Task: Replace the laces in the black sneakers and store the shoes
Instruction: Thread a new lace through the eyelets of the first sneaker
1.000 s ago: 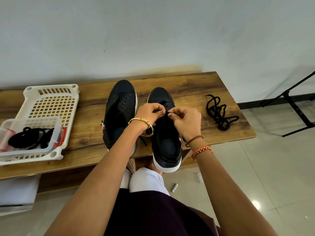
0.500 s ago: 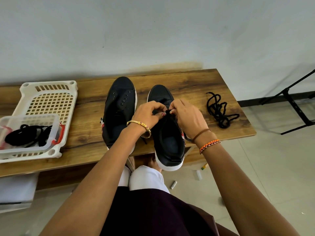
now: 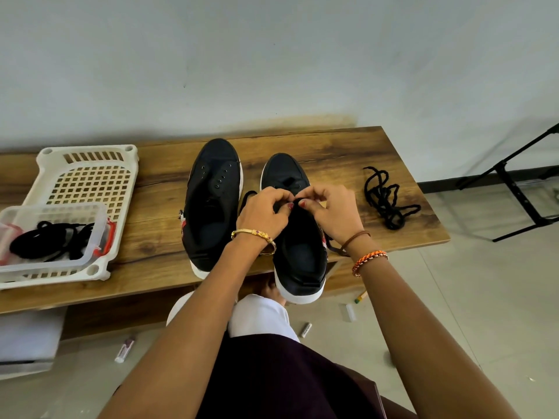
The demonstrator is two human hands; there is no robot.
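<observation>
left hand [image 3: 263, 211] + right hand [image 3: 332, 211] both pinching lace [image 3: 298, 201] over right sneaker [image 3: 298, 237] | risk: heel overhangs worktop [image 3: 348, 146] near edge, tug could tip it

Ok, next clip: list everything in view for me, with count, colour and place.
Bench: one, brown wood, against the wall.
Sneakers: two, black with white soles, mid-bench; left sneaker unlaced, right sneaker being worked on.
Loose lace: one bundle, black, right end of the bench.
Basket: one, white lattice, left end of the bench.
Clear tub: one, with red clips, inside the basket, holding black laces.
Folding stand: one, black, on the floor at right.
Small items on the floor: several, mostly white, under the bench.
Left hand: gold bangle, grip pinching lace at the right sneaker.
Right hand: orange and brown bands, also pinching there.
</observation>
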